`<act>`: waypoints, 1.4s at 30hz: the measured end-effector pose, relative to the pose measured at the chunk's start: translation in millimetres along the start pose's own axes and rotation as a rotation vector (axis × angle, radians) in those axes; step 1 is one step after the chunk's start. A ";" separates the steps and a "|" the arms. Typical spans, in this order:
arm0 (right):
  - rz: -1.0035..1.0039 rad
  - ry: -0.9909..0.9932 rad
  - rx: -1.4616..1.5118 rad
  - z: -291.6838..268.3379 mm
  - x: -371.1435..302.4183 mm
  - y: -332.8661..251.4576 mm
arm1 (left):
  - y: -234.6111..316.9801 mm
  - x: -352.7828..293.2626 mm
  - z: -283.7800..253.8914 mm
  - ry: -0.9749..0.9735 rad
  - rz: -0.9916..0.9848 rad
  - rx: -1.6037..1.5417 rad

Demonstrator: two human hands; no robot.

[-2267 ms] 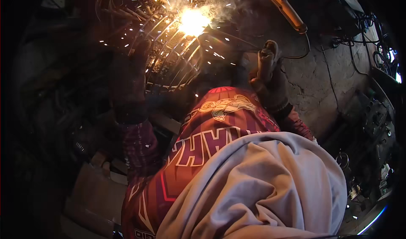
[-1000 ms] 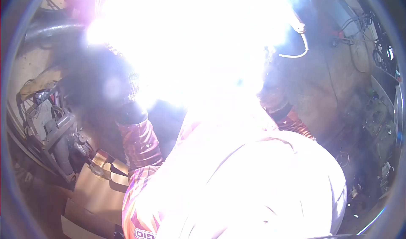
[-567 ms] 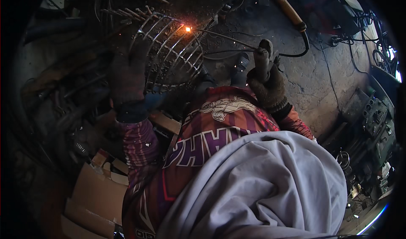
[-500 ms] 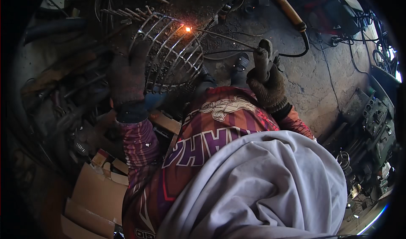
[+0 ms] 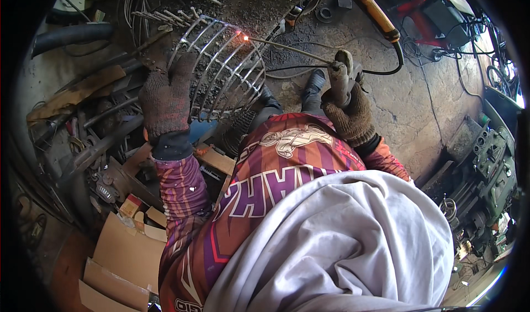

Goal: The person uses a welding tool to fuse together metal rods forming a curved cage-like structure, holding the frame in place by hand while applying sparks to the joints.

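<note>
My right hand (image 5: 350,113), in a brown knit glove, is closed round a welding electrode holder (image 5: 339,80). A thin welding rod (image 5: 292,49) runs from it leftward to a curved metal bar grate (image 5: 223,64). Where the rod's tip meets the grate's upper bars, small spots glow red-orange. At the grate's left edge is my gloved left hand (image 5: 167,99), its back toward me and one finger stretched up over the outer bar. Its other fingers look curled, with their tips partly hidden, and it appears to hold the grate steady.
An orange-and-black angle grinder (image 5: 369,8) lies at the top right, its cable trailing across the floor. Scrap metal (image 5: 105,130) crowds the left side above an open cardboard box (image 5: 124,251). A dark machine part (image 5: 488,163) stands at the far right.
The surroundings have turned from dim to bright, and the glare at the rod's tip has shrunk to small glowing spots. Both hands and the grate stay nearly in place.
</note>
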State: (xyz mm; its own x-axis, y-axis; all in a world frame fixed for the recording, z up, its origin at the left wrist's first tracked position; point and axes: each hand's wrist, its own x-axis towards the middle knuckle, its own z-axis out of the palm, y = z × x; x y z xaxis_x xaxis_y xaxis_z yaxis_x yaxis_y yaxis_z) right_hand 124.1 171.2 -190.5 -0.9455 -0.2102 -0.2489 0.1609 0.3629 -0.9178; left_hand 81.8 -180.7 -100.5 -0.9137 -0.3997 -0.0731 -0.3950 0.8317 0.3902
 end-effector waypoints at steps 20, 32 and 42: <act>-0.252 -0.027 -0.110 5.8 7.4 10.8 | -46.6 0.6 18.9 0.224 0.435 0.753; -0.018 0.079 0.077 3.9 -2.2 16.3 | 0.5 0.2 -0.5 -0.059 0.046 -0.073; 0.034 0.021 0.064 3.1 -3.7 14.1 | 3.1 -4.5 -0.7 -0.015 -0.006 -0.154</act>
State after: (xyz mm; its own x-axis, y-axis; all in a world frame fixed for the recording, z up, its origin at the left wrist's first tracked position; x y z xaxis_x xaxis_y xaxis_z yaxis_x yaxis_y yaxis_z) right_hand 130.7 174.3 -203.5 -0.9448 -0.1797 -0.2740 0.2098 0.3104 -0.9272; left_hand 84.7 -176.6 -98.3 -0.9130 -0.3982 -0.0890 -0.3827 0.7599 0.5255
